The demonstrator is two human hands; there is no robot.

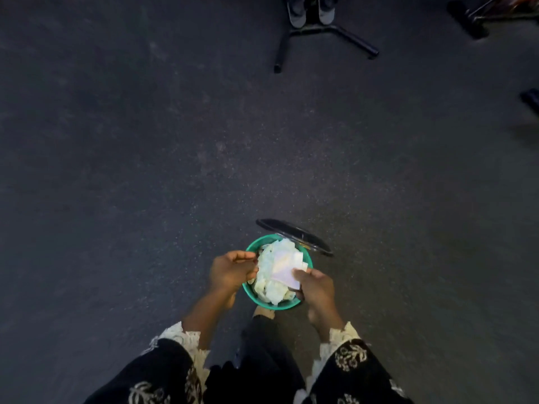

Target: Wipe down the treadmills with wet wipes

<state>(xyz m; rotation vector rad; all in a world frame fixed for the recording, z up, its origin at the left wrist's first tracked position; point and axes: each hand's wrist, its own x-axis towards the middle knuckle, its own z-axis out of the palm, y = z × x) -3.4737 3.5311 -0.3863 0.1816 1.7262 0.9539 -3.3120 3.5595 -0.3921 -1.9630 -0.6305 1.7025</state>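
A dark floor [145, 141] fills the view, with a black stand [326, 39] at its far edge and a green bin [271, 306] near the person's feet, its black lid [294, 236] tipped open behind it. The bin is heaped with crumpled wipes [271, 288]. The right grip [316, 287] pinches a flat pale wipe [284, 272] over the right rim, while the left grip [232, 271] curls at the left rim; I cannot tell if it holds anything.

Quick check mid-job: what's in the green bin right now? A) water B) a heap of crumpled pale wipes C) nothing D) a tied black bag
B: crumpled pale wipes fill the green bin to its rim, and the right hand pinches a flat wipe on top.
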